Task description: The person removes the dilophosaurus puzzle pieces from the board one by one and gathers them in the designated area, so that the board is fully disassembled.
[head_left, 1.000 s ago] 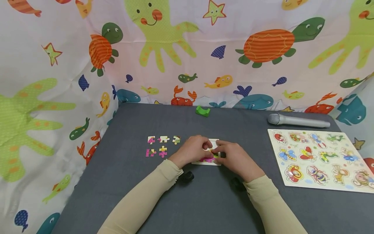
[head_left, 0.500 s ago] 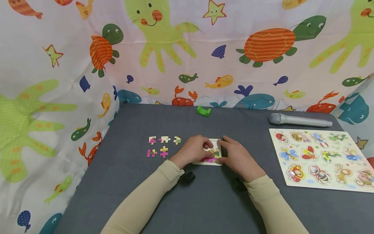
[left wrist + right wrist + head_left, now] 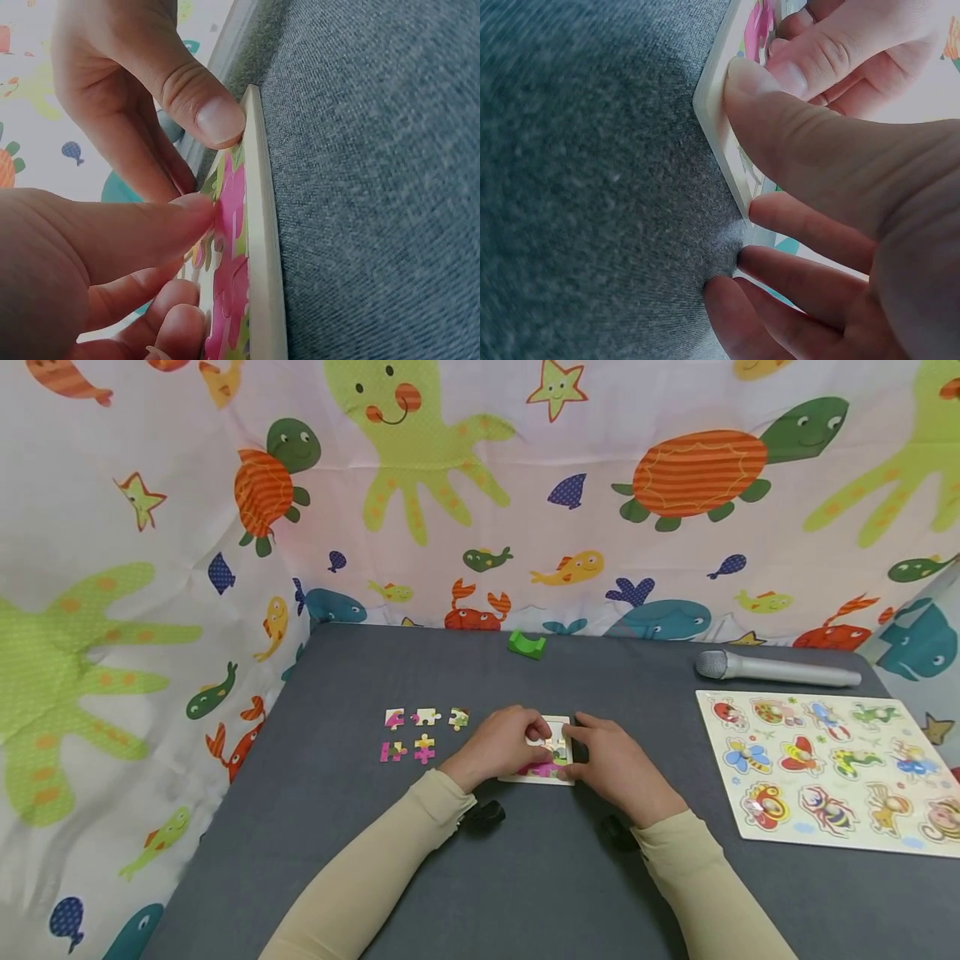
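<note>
A small jigsaw puzzle in a pale frame (image 3: pixel 564 722) lies on the grey cloth, pink and green pieces (image 3: pixel 232 202) fitted inside it. My left hand (image 3: pixel 504 745) reaches over its left part. The left thumb (image 3: pixel 161 225) rests straight on the pieces, the other fingers bent alongside; nothing shows pinched between them. At the right edge is my right hand (image 3: pixel 622 768), its thumb (image 3: pixel 761 94) pressing the rim near the front corner. Its index finger (image 3: pixel 810 225) touches the far corner, and the remaining fingers stretch toward the cloth. Both hands partly cover the picture.
Several loose jigsaw pieces (image 3: pixel 425 717) lie in two rows left of the frame. Behind is a green curved block (image 3: pixel 527 645). A grey microphone (image 3: pixel 780 668) and a board with insect pictures (image 3: pixel 832 768) lie to the right. A printed sea-animal curtain (image 3: pixel 427 443) surrounds the table.
My right hand has drawn back from the puzzle's middle to its right edge, its fingers spreading. The left hand has kept its place on the puzzle. The view has shifted slightly.
</note>
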`<state>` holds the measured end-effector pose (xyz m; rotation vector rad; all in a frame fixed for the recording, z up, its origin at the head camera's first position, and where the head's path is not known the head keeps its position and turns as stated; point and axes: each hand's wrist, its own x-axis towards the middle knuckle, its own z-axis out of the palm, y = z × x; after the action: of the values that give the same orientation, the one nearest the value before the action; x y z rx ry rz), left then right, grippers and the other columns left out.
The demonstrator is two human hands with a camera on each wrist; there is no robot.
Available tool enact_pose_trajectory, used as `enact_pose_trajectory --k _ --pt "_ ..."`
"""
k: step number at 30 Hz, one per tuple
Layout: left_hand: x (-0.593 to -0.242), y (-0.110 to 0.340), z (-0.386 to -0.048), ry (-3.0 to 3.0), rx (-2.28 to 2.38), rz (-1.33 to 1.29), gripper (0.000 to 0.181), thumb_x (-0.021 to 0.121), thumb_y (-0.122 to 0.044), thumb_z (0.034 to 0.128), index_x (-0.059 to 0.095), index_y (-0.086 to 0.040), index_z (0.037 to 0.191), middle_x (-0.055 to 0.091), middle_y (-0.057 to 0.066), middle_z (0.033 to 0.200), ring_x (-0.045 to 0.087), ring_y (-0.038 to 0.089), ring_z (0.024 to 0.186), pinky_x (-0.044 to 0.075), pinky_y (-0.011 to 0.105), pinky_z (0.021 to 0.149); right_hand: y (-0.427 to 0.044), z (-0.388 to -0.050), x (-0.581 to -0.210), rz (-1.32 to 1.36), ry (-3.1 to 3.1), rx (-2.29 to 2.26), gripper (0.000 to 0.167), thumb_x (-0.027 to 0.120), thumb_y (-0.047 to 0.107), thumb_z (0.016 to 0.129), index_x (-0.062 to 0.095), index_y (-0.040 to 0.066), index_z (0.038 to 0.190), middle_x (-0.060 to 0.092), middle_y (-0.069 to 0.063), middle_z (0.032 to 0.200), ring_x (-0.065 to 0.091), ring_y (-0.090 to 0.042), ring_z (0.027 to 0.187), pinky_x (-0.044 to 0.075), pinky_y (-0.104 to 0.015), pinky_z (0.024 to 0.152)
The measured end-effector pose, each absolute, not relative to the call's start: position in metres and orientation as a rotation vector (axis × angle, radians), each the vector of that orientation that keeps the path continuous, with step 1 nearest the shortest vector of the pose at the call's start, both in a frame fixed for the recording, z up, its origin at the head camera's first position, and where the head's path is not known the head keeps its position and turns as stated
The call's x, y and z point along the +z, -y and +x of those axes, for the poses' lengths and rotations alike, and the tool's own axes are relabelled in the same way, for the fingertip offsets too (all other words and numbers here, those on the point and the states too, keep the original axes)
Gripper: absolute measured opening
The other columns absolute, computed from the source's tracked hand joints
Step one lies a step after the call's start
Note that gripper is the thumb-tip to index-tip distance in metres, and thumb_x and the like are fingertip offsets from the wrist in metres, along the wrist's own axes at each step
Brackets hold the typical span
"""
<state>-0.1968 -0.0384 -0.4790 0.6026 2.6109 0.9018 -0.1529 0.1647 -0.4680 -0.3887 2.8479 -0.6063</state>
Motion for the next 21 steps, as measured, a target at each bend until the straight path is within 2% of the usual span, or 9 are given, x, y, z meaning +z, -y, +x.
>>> enact_pose_trajectory --k 4,12,21 --pt "-0.4786 0.0393 -0.1968 -2.588 0.951 0.596 0.023 0.082 -0.030 0.0973 0.077 -0.016 0.116 0.069 -0.003 0.103 0.061 0.012 0.092 0.052 0.029 0.083 -0.1648 -0.1526 -0.4669 -0.385 -2.847 -0.605 0.065 0.085 0.024 0.093 0.062 0.002 0.150 0.048 -0.030 0.164 0.047 -0.053 0.150 0.042 -0.063 0.121" --pt "-0.4783 0.0412 -0.1957 -2.520 1.083 0.563 0.014 0.077 -0.026 0.1008 0.076 -0.017 0.111 0.072 -0.004 0.091 0.064 0.013 0.077 0.051 0.028 0.070 -0.1642 -0.1533 -0.4662 -0.367 -2.822 -0.609 0.067 0.085 0.027 0.094 0.061 0.003 0.152 0.046 -0.029 0.166 0.045 -0.052 0.152 0.042 -0.063 0.121" --pt "-0.4794 0.0401 -0.1958 -2.532 1.088 0.558 0.014 0.075 -0.024 0.1026 0.078 -0.016 0.114 0.072 -0.005 0.094 0.064 0.011 0.082 0.051 0.027 0.073 -0.1641 -0.1533 -0.4654 -0.362 -2.823 -0.602 0.066 0.085 0.026 0.094 0.061 0.003 0.151 0.046 -0.028 0.165 0.045 -0.052 0.152 0.042 -0.063 0.121"
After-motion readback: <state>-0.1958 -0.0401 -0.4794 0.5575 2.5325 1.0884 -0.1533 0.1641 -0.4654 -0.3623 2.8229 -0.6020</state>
